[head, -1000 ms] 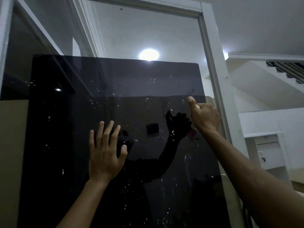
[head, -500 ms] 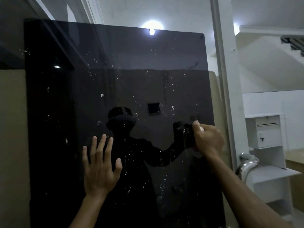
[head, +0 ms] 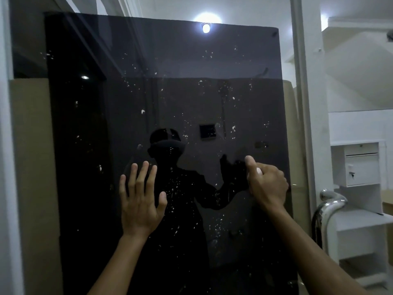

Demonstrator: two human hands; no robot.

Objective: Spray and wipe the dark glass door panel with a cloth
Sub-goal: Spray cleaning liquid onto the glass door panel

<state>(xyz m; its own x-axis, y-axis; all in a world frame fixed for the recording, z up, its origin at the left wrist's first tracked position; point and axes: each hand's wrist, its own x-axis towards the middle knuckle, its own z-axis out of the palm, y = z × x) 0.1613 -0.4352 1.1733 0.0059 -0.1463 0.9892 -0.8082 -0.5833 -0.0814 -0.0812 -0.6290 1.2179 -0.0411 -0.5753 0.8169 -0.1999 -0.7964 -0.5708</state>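
Spotted glass, right hand now lower

The dark glass door panel [head: 170,99] stands upright in front, long axis vertical, white spots remaining. The right hand [head: 266,184], pinching something small and white, has descended since a second ago; wiping apparently continues. The left hand [head: 140,201] presses flat, fingers spread.

Dim, soft; ceiling lamp [head: 205,18] glare

Both forearms are bare, with no sleeves, down to the left hand [head: 140,201] and right hand [head: 266,184].
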